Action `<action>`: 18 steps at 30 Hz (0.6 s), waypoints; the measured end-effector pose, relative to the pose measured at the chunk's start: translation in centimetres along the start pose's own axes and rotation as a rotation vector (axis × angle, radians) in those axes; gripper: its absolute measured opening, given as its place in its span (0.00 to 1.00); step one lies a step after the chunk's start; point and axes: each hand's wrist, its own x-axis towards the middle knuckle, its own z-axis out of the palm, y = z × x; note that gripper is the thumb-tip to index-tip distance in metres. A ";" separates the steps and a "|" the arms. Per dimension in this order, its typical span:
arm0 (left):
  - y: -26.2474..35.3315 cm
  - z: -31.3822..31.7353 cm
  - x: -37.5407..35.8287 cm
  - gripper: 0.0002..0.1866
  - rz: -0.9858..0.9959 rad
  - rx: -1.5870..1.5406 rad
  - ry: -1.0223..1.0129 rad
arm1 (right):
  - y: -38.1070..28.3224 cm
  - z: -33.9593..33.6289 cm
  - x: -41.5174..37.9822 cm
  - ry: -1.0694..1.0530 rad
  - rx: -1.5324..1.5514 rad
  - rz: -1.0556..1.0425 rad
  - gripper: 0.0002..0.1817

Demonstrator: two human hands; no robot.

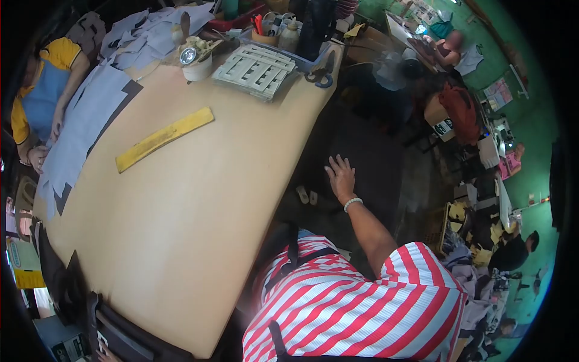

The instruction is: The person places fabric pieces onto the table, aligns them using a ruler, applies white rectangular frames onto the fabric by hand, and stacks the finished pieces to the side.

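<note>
My right hand (342,179) is held out to the right of the table, back up, fingers spread, with nothing in it. A bracelet of pale beads (353,204) circles the wrist. Behind the hand, in this view, lies a broad dark surface (371,154). My left hand is out of view. Along my left side runs a large pale wooden table (199,229). On its top lies a worn yellow strip (164,140), apart from my hand.
A person in yellow and blue (45,99) handles grey sheets (90,114) at the far side. A stack of pale slotted panels (256,69), a white tub (197,69) and scissors (321,73) sit at the table's end. Fingers (107,355) show by a black chair (132,335).
</note>
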 end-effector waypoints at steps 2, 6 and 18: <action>0.0 0.6 -0.3 0.11 -0.053 0.028 -0.073 | 0.1 0.5 0.4 0.048 0.052 0.024 0.19; -1.6 6.6 -1.3 0.30 -0.086 -0.044 -0.528 | 0.6 0.5 1.8 0.115 0.126 0.087 0.16; 6.1 -14.0 8.5 0.28 -0.414 -0.457 0.107 | -9.5 -18.1 13.0 -0.094 1.612 0.352 0.23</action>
